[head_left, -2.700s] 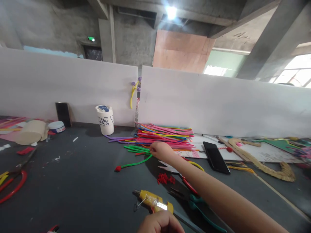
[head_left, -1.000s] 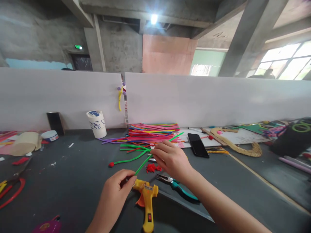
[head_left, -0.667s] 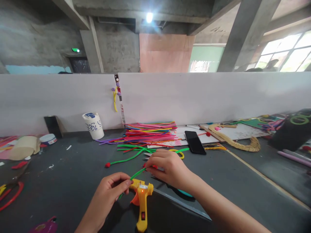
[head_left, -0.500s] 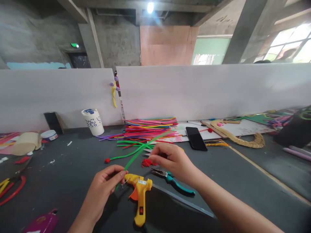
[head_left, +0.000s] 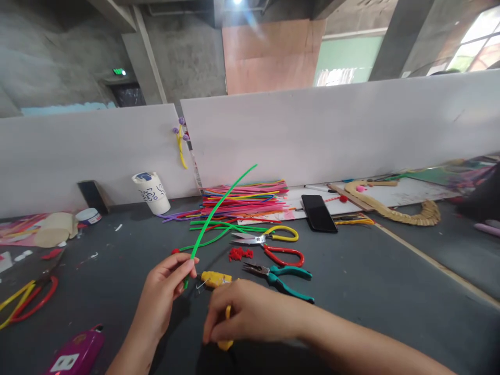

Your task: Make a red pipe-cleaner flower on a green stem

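A green pipe cleaner [head_left: 219,205] is pinched near its lower end between the thumb and fingers of my left hand [head_left: 166,284]; its long part slants up to the right. My right hand [head_left: 244,312] lies over the yellow glue gun [head_left: 216,279], hiding its middle, and its fingers curl around the handle; whether they grip it is unclear. Small red pieces [head_left: 239,254] lie beyond the glue gun. To their right are scissors [head_left: 250,238] with one yellow and one red handle, and teal-handled pliers [head_left: 289,272].
Behind, a pile of colourful pipe cleaners [head_left: 246,200] lies near a white partition [head_left: 312,135]. A black phone [head_left: 319,212] is right of it, a white cup [head_left: 151,192] left. More scissors [head_left: 29,302] and a purple object [head_left: 76,350] lie at the left.
My right hand has moved down and left from near the red pieces to the glue gun, uncovering the scissors. The green pipe cleaner stays in my left hand. The view has tilted slightly.
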`<state>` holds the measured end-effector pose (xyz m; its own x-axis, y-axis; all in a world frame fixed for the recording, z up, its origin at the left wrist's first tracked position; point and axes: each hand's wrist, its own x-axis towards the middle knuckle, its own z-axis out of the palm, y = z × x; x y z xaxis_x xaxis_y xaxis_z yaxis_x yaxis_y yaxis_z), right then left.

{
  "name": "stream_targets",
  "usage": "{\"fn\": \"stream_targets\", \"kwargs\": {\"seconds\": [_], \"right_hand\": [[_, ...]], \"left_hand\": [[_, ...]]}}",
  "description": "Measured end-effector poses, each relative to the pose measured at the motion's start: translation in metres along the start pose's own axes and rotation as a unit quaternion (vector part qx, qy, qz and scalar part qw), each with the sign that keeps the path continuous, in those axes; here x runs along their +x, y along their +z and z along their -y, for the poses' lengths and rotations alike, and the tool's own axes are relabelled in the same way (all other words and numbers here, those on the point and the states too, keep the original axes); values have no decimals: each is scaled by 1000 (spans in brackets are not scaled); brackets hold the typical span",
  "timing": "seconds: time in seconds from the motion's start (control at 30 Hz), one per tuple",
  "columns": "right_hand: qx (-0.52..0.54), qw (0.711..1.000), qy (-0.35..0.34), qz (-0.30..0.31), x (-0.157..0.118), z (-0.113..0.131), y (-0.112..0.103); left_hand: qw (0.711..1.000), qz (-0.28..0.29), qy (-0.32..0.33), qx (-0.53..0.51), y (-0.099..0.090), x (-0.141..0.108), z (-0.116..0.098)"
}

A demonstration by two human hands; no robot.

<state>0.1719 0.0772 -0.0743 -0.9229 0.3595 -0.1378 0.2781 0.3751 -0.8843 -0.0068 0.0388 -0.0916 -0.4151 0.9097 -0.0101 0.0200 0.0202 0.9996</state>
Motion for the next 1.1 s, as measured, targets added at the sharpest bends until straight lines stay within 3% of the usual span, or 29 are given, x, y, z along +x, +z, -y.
{"fn": "stream_targets", "kwargs": {"seconds": [0.13, 0.23, 0.4, 0.53, 0.63, 0.9, 1.1], "right_hand": [[8, 997, 74, -37, 1, -7, -6], [-61, 986, 112, -103, -1, -8, -8], [-252, 922, 178, -232, -22, -23, -31], [-357, 876, 244, -215, -41, -49, -51], [-406, 856, 256, -194, -47, -60, -54], [-470, 844, 213, -143, -47, -51, -44], [-485, 827, 241, -148, -48, -48, -38]], "left_hand": [[1000, 4, -3, 2, -1, 3, 4], [1000, 6, 2, 4, -3, 5, 7], [1000, 8, 18, -1, -4, 7, 8], [1000, 18, 22, -1, -3, 7, 9], [999, 23, 23, 5, -3, 6, 11], [998, 43, 17, 33, 2, 0, 10], [997, 57, 7, 59, 4, -2, 12]]}}
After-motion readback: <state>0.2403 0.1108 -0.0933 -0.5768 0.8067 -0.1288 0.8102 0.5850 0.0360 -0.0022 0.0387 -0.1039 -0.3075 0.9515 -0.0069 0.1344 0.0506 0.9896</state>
